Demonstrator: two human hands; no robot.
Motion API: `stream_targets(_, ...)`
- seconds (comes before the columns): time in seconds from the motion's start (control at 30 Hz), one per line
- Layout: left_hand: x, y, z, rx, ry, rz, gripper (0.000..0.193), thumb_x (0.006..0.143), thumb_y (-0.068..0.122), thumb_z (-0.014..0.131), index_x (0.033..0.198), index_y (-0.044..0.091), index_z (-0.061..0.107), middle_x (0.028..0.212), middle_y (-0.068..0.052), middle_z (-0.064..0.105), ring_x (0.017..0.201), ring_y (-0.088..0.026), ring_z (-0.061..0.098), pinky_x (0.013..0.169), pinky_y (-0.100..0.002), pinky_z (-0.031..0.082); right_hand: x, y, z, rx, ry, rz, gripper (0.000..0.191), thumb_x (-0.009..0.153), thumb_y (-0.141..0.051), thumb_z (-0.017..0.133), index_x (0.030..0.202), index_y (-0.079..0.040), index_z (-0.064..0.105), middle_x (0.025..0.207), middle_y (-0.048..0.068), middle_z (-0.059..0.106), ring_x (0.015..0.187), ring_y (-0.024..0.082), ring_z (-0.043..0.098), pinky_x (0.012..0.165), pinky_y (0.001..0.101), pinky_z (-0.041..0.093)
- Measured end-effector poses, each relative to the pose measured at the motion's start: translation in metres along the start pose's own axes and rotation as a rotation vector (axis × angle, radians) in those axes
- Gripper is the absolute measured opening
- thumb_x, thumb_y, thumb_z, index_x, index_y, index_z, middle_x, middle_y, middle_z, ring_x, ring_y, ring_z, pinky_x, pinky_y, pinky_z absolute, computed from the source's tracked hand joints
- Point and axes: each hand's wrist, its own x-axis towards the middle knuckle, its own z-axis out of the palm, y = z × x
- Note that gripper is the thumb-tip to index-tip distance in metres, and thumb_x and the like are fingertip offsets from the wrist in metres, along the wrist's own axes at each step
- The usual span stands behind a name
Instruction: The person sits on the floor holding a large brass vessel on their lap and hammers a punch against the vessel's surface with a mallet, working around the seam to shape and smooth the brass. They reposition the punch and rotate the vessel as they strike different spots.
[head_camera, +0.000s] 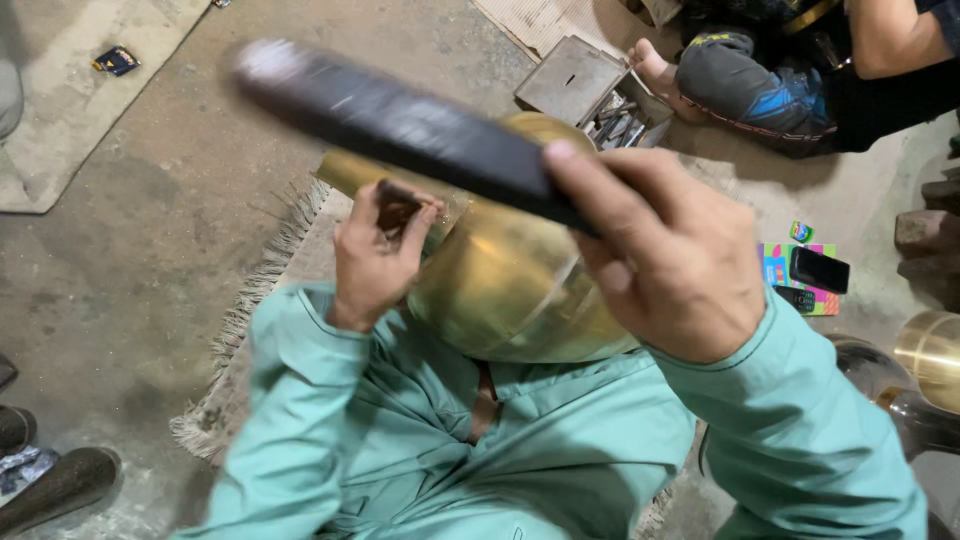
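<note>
Dim indoor light, dull sheen on brass vessel (510, 290), motion-blurred dark bar (400, 120).

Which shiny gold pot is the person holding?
The big brass pot in the lap, touched by the left hand. The other brass pot sits alone at the right edge.

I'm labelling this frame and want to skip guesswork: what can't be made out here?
Head view:
- Dark bar in the right hand: motion-blurred, far end unclear.
- Small dark piece in the left hand: mostly hidden by fingers.
- Brass vessel: hands and bar hide its top.
- Other person: cut off by the top edge.
</note>
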Motion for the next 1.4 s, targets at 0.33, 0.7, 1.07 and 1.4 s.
stream_targets(0.33,-0.013,-0.030,0.030,-0.183,0.189,0.065,0.036,0.099,-0.003,0.072,0.131,-0.004,0.053,0.123,-0.014,0.069,0.111,-0.019,0.071,0.096,-0.031,0.059,0.050,-0.028,-0.012,-0.620,-0.252,-0.360,0.061,0.086,-0.027,0.060,0.147,-0.021,0.059,0.094,0.001,0.054,0.077,0.018,0.056,0.061,0.0324,0.043)
stream_targets(0.7,-0.009,-0.021,0.021,-0.337,0.226,-0.205,0.029,0.102,0.004,0.068,0.123,0.001,0.048,0.110,-0.011,0.073,0.100,-0.016,0.075,0.088,-0.029,0.064,-0.005,0.007,0.008,-0.271,-0.225,0.025,0.065,0.086,-0.010,0.068,0.150,-0.016,0.056,0.111,0.009,0.065,0.087,0.027,0.065,0.073,0.0391,0.052)
stream_targets(1.07,-0.077,-0.023,-0.039,-0.351,0.263,-0.162,0.031,0.102,-0.006,0.063,0.129,0.002,0.050,0.114,-0.010,0.069,0.106,-0.020,0.072,0.095,-0.030,0.057,-0.132,0.094,0.116,1.018,0.254,0.864,0.057,0.093,-0.005,0.073,0.145,-0.003,0.052,0.096,0.003,0.066,0.076,0.010,0.064,0.065,0.0261,0.053)
stream_targets(1.4,-0.110,0.003,-0.097,-0.227,0.625,-0.252,0.030,0.109,-0.001,0.059,0.138,0.003,0.050,0.112,-0.009,0.065,0.100,-0.016,0.068,0.092,-0.032,0.058,-0.145,0.116,0.113,0.988,0.324,0.864,0.045,0.091,-0.007,0.078,0.130,-0.003,0.057,0.093,-0.003,0.062,0.072,0.005,0.058,0.061,0.0226,0.048)
